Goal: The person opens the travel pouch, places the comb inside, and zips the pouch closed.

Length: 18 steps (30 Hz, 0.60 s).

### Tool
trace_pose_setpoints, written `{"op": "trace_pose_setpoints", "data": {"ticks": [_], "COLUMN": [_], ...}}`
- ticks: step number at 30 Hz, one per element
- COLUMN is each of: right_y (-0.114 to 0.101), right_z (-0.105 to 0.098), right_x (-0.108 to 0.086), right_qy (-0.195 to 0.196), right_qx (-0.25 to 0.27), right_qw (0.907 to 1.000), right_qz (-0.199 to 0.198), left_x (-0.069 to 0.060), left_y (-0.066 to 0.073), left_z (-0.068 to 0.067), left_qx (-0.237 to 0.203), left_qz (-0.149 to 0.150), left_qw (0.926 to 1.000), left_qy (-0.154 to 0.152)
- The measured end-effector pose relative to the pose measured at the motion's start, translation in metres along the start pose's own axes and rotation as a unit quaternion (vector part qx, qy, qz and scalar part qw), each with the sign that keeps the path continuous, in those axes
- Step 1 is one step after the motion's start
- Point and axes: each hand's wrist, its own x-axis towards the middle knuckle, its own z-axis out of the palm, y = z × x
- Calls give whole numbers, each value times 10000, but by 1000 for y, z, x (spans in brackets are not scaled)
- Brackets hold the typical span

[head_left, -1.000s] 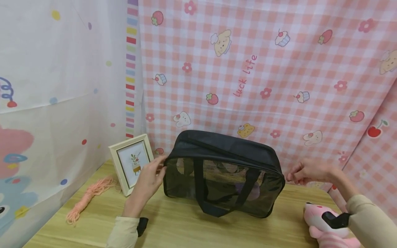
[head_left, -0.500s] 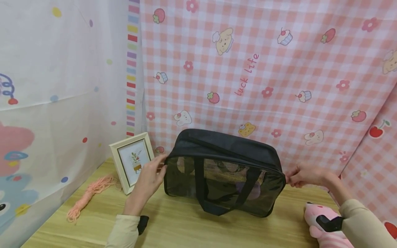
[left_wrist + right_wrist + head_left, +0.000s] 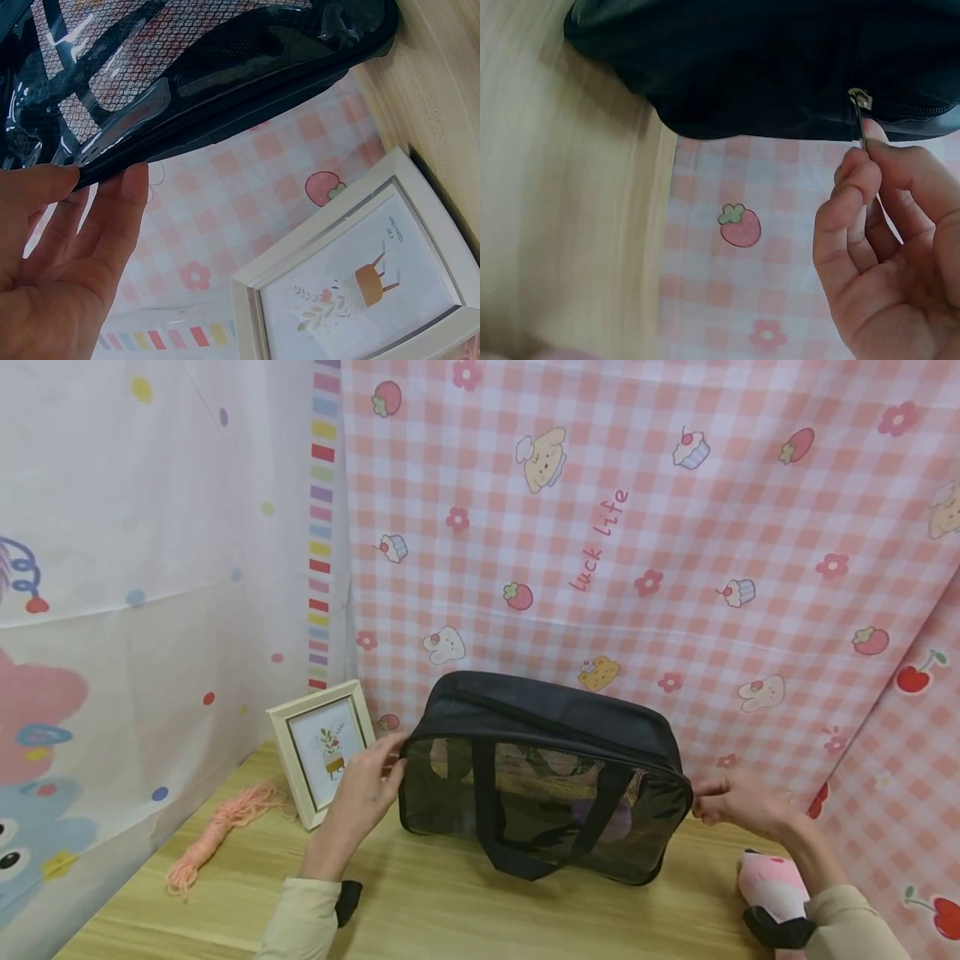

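Note:
A black bag (image 3: pixel 555 697) with see-through front panels and two strap handles stands on the wooden table. My left hand (image 3: pixel 363 789) pinches the edge at its upper left corner; the left wrist view shows thumb and fingers on the black piping (image 3: pixel 124 161). At the bag's right end is my right hand (image 3: pixel 742 802). Up close in the right wrist view, its thumb and fingertips pinch a thin metal zipper pull (image 3: pixel 862 127). The zipper teeth (image 3: pixel 915 110) run beside the slider. Mesh and a purple patch show dimly through the front panel.
A cream picture frame (image 3: pixel 326 752) stands left of the bag, close behind my left hand. A bundle of peach yarn (image 3: pixel 217 835) lies at the table's left. The pink plush toy (image 3: pixel 768 881) at the right is partly covered by my sleeve. Checked cloth (image 3: pixel 480 568) hangs behind.
My right hand has moved slightly down at the bag's right end, and its forearm has swung lower and inward, covering more of the plush toy. The left hand and bag have stayed put.

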Motion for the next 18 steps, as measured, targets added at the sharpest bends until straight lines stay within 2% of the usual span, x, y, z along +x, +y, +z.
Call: {"op": "trace_pose_setpoints", "data": {"ticks": [2,4,7,9,14,18], "right_y": [3,5,6,7,11,11], "right_z": [8,19,41,54,71,74], "right_x": [-2,-3,-3,-4,-10,-14], "right_qy": [474,1202,2376,2936,3647,3854], "right_qx": [-92,-381,-744,-685,-35,17], "right_qw": [9988,9920,9675,9512,9253,9154], "right_qz": [-21,82,450,663,1041,1160], "left_x": [-1,-1,-2,-1,-1,0], "left_y": [-1,-1,-2,-2,-1,1], "left_z": [-1,-2,-3,-3,3,7], "left_qx": [22,29,59,11,-117,-115], "left_qz": [-4,3,12,21,83,113], "left_qw": [10000,10000,9999,9999,9999,9999], "left_qy": [15,49,93,109,54,57]}}
